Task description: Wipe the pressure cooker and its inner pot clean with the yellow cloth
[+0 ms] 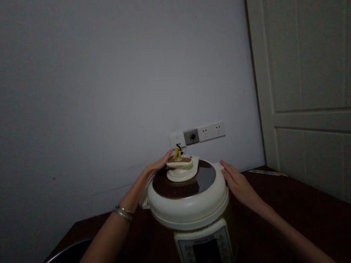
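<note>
A white electric pressure cooker with a brown lid top stands upright in front of me, its control panel facing my way. On the lid is a raised handle with a brown top. My left hand reaches past the lid's left side, fingers stretched toward the back; whether it touches the lid I cannot tell. My right hand lies along the right side of the lid, fingers extended by a small white side tab. Something small and yellow shows behind the handle.
The cooker rests on a dark reddish table against a pale wall. Wall sockets sit behind it. The rim of a dark pan is at lower left. A thin strip lies at the back right, near a white panelled door.
</note>
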The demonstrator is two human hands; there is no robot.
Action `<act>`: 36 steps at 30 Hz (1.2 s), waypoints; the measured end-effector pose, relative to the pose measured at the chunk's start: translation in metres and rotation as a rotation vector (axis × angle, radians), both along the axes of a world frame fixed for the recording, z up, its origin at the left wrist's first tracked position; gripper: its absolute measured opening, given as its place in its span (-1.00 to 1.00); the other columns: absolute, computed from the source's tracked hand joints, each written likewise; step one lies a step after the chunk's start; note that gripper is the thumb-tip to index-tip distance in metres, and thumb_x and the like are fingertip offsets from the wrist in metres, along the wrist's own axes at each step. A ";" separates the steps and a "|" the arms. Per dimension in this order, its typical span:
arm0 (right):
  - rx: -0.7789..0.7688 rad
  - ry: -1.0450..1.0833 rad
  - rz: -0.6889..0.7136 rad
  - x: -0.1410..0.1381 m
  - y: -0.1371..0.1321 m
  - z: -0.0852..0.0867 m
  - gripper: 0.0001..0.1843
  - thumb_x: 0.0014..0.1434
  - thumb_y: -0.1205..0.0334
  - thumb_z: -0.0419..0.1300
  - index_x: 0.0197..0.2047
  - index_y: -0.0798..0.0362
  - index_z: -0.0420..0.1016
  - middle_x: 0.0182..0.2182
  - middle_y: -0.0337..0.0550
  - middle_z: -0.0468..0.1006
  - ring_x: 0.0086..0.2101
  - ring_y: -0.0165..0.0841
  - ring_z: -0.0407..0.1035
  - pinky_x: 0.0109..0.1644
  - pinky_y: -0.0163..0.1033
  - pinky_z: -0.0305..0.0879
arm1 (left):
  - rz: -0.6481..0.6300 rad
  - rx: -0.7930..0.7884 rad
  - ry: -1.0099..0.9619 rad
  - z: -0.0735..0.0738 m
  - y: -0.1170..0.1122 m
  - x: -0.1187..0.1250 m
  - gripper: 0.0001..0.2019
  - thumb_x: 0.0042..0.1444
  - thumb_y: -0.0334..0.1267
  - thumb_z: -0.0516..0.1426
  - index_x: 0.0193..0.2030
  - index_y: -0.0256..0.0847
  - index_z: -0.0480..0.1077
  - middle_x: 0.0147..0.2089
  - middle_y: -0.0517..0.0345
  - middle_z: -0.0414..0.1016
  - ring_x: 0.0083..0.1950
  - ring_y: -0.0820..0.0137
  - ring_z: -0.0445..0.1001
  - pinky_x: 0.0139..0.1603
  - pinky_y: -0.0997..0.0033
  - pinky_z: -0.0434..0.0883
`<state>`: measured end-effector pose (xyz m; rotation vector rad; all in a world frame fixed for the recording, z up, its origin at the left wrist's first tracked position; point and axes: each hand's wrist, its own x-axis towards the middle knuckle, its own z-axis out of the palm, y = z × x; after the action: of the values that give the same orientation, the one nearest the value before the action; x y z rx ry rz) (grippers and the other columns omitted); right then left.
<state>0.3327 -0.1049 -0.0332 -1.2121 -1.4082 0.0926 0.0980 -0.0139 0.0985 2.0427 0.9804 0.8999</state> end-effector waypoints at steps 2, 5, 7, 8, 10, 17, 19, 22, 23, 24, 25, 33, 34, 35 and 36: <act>0.003 -0.001 -0.001 0.001 0.002 -0.001 -0.40 0.23 -0.05 -0.14 0.15 0.20 0.28 0.15 0.16 0.29 0.15 -0.17 0.17 0.28 0.08 -0.06 | -0.085 -0.038 0.106 0.002 -0.001 -0.010 -0.47 0.20 0.02 -0.18 -0.08 -0.31 0.45 -0.18 -0.05 0.56 -0.05 0.28 0.45 0.04 0.25 0.34; 0.001 -0.005 0.001 0.002 0.002 -0.002 -0.40 0.23 -0.04 -0.13 0.15 0.21 0.29 0.15 0.15 0.29 0.16 -0.17 0.15 0.29 0.07 -0.07 | -0.132 -0.059 0.176 0.000 -0.006 -0.029 -0.49 0.19 0.03 -0.17 0.01 -0.24 0.40 -0.13 -0.02 0.55 0.02 0.27 0.42 0.09 0.20 0.29; 0.000 -0.010 0.001 0.002 0.001 -0.002 -0.40 0.22 -0.05 -0.12 0.15 0.20 0.30 0.15 0.15 0.29 0.17 -0.16 0.15 0.29 0.06 -0.06 | -0.129 -0.068 0.174 -0.004 -0.010 -0.037 -0.49 0.19 0.03 -0.17 0.04 -0.22 0.39 -0.10 -0.03 0.54 0.03 0.25 0.42 0.11 0.18 0.27; -0.002 -0.012 -0.001 0.003 0.001 -0.001 -0.39 0.23 -0.05 -0.12 0.15 0.21 0.30 0.15 0.15 0.29 0.17 -0.16 0.14 0.29 0.06 -0.06 | -0.132 -0.072 0.171 -0.006 -0.012 -0.039 -0.48 0.19 0.04 -0.18 0.04 -0.21 0.39 -0.09 -0.02 0.53 0.03 0.26 0.42 0.12 0.19 0.27; -0.002 -0.017 -0.006 0.003 0.000 -0.002 -0.40 0.23 -0.05 -0.12 0.15 0.20 0.29 0.15 0.14 0.29 0.17 -0.16 0.14 0.29 0.06 -0.05 | -0.142 -0.055 0.156 -0.011 -0.013 -0.040 -0.47 0.20 0.05 -0.21 0.04 -0.19 0.38 -0.07 0.01 0.53 0.05 0.30 0.40 0.14 0.25 0.25; 0.013 -0.028 -0.010 0.005 0.002 -0.004 -0.43 0.23 -0.03 -0.12 0.15 0.16 0.29 0.15 0.11 0.30 0.16 -0.17 0.16 0.28 0.09 -0.05 | -0.131 0.125 0.240 -0.014 -0.025 -0.041 -0.53 0.21 0.04 -0.16 -0.05 -0.15 0.42 -0.05 0.08 0.52 -0.03 0.38 0.43 0.13 0.36 0.23; 0.017 -0.027 -0.015 0.005 0.003 -0.005 -0.44 0.24 -0.02 -0.12 0.15 0.15 0.30 0.15 0.11 0.30 0.16 -0.17 0.17 0.28 0.09 -0.04 | -0.138 0.153 0.254 -0.012 -0.029 -0.041 -0.56 0.20 0.01 -0.14 -0.03 -0.15 0.42 -0.04 0.08 0.52 -0.03 0.38 0.43 0.13 0.36 0.23; 0.011 -0.032 -0.019 0.005 0.004 -0.004 -0.44 0.24 -0.01 -0.12 0.15 0.17 0.30 0.15 0.12 0.29 0.16 -0.18 0.17 0.28 0.08 -0.04 | -0.159 0.180 0.272 -0.010 -0.035 -0.040 -0.58 0.21 -0.03 -0.14 0.00 -0.15 0.39 0.04 0.07 0.47 0.02 0.38 0.41 0.16 0.36 0.20; 0.009 -0.037 -0.020 0.005 0.004 -0.004 -0.44 0.24 -0.01 -0.13 0.15 0.17 0.30 0.15 0.12 0.29 0.16 -0.18 0.17 0.28 0.09 -0.04 | -0.157 0.189 0.285 -0.009 -0.037 -0.039 -0.58 0.21 -0.05 -0.15 -0.01 -0.16 0.39 0.07 0.07 0.45 0.04 0.38 0.39 0.17 0.36 0.18; 0.008 -0.043 -0.021 0.005 0.004 -0.004 -0.44 0.24 0.00 -0.13 0.15 0.17 0.29 0.15 0.13 0.29 0.15 -0.17 0.17 0.28 0.09 -0.04 | -0.150 0.199 0.302 -0.008 -0.038 -0.038 -0.58 0.21 -0.06 -0.16 -0.01 -0.17 0.39 0.09 0.07 0.43 0.07 0.38 0.38 0.19 0.36 0.17; 0.007 -0.048 -0.023 0.005 0.004 -0.004 -0.43 0.24 0.00 -0.14 0.15 0.18 0.29 0.15 0.14 0.28 0.15 -0.17 0.17 0.28 0.10 -0.04 | -0.141 0.210 0.323 -0.008 -0.040 -0.038 -0.58 0.21 -0.07 -0.16 -0.02 -0.17 0.39 0.10 0.08 0.42 0.09 0.38 0.36 0.19 0.37 0.15; -0.010 -0.072 -0.031 0.003 0.003 -0.002 -0.38 0.23 -0.01 -0.18 0.16 0.27 0.26 0.15 0.22 0.27 0.16 -0.15 0.15 0.28 0.08 -0.05 | -0.098 0.338 0.535 -0.001 -0.056 -0.046 -0.60 0.21 -0.18 -0.19 0.00 -0.23 0.34 -0.04 0.04 0.48 -0.13 0.37 0.43 -0.07 0.41 0.30; -0.008 -0.072 -0.032 0.003 0.003 -0.002 -0.38 0.23 -0.01 -0.18 0.16 0.27 0.26 0.15 0.22 0.27 0.16 -0.15 0.16 0.28 0.08 -0.04 | -0.073 0.369 0.566 -0.001 -0.059 -0.046 -0.60 0.21 -0.12 -0.18 -0.03 -0.23 0.36 -0.10 0.04 0.50 -0.18 0.37 0.43 -0.12 0.42 0.30; -0.004 -0.071 -0.034 0.003 0.004 -0.003 -0.38 0.23 -0.01 -0.18 0.16 0.26 0.27 0.15 0.21 0.27 0.16 -0.15 0.16 0.28 0.08 -0.03 | -0.039 0.408 0.597 -0.002 -0.062 -0.047 -0.59 0.21 -0.07 -0.16 -0.06 -0.22 0.38 -0.14 0.04 0.51 -0.22 0.36 0.44 -0.16 0.42 0.30; 0.001 -0.072 -0.036 0.003 0.004 -0.003 -0.39 0.23 -0.01 -0.17 0.16 0.24 0.27 0.15 0.20 0.28 0.15 -0.15 0.17 0.27 0.09 -0.03 | 0.002 0.448 0.628 -0.003 -0.066 -0.046 -0.59 0.20 -0.03 -0.14 -0.08 -0.22 0.39 -0.17 0.05 0.52 -0.24 0.36 0.44 -0.19 0.43 0.30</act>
<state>0.3355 -0.1006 -0.0361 -1.2500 -1.4481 0.0227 0.0516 -0.0797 0.0954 2.8027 1.1713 0.5018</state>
